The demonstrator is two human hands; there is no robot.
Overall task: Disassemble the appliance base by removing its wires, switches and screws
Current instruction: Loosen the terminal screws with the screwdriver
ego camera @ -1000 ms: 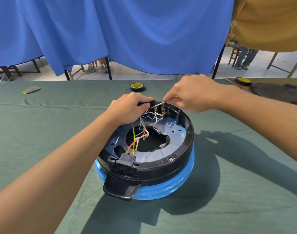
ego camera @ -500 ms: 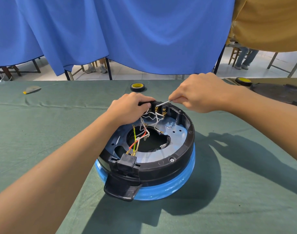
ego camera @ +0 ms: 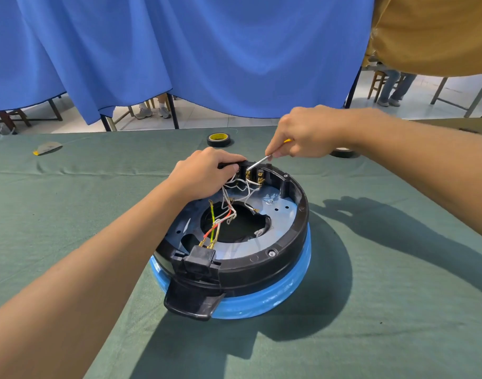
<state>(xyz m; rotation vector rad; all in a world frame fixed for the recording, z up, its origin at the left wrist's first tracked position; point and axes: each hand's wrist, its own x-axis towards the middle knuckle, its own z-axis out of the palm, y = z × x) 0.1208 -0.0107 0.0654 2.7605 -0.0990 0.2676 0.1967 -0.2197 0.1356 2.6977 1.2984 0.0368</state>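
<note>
Centrally on the green counter (ego camera: pixel 398 310) sits the upturned base (ego camera: pixel 289 242). The left hand (ego camera: pixel 204 173) grips its far rim; the right hand (ego camera: pixel 302 135) pinches a screwdriver (ego camera: pixel 257 162) at the terminals (ego camera: pixel 253 175). Thin wires (ego camera: pixel 229 209) look limp and fragile, best pulled by their metal connectors.

head camera looks forward and down, close over the table (ego camera: pixel 398 310).

Green-clothed table (ego camera: pixel 398 296): appliance base (ego camera: pixel 261 274), tape roll (ego camera: pixel 218 139)

Left hand (ego camera: pixel 204 173) curled gripping, right hand (ego camera: pixel 302 132) pinching, both arms outstretched.
</note>
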